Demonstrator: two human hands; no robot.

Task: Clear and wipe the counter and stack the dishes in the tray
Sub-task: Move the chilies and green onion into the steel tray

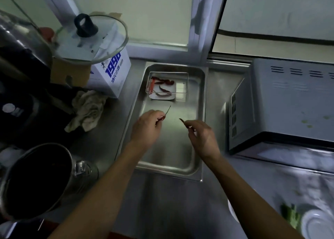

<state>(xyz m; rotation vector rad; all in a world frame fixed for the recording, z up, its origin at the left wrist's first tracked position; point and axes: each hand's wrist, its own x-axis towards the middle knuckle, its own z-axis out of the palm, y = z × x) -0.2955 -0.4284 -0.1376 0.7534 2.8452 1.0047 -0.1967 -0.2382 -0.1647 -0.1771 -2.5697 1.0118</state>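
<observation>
While over tray (pixel 202 101) — hands (chilli-pinching) mid-basin

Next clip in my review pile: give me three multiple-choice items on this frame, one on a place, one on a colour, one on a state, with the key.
1. Where does the clear container with chillies sit?
A. At the far end of the metal tray
B. On top of the microwave
C. Inside the dark pot

2. What colour are the chillies in the container?
A. Green
B. Red
C. Yellow

3. What is the left hand doing?
A. Lying flat on the counter
B. Wiping with the rag
C. Pinching a small chilli

Key: 1 A, the clear container rests inside the metal tray at its window end. 2 B, the chillies show dark red against the white base. 3 C, the left hand pinches a stemmed chilli over the tray, as the right hand does with another.
</observation>
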